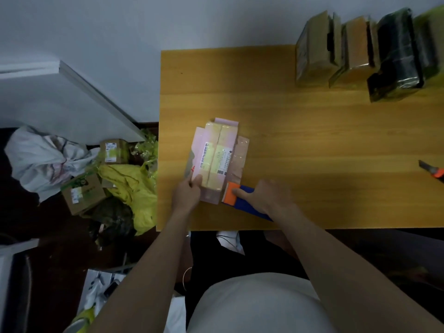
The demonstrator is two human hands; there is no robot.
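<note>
Left hand [187, 192] holds one parcel [216, 155], right hand [266, 195] one box [248, 207].

Parcel [216, 155], at the fingertips of the left hand [186, 193]: pale pink, a yellowish glossy band down its middle, black barcode lines.
Slim box [247, 204], under the thumb of the right hand [266, 195]: deep blue, orange beyond the thumb tip.
Table [312, 140]: honey-yellow wood grain.
Cutter [433, 171], far right of the right fingers: orange and black.
Black bundle [396, 54], far beyond the right fingers: glossy black.
</note>
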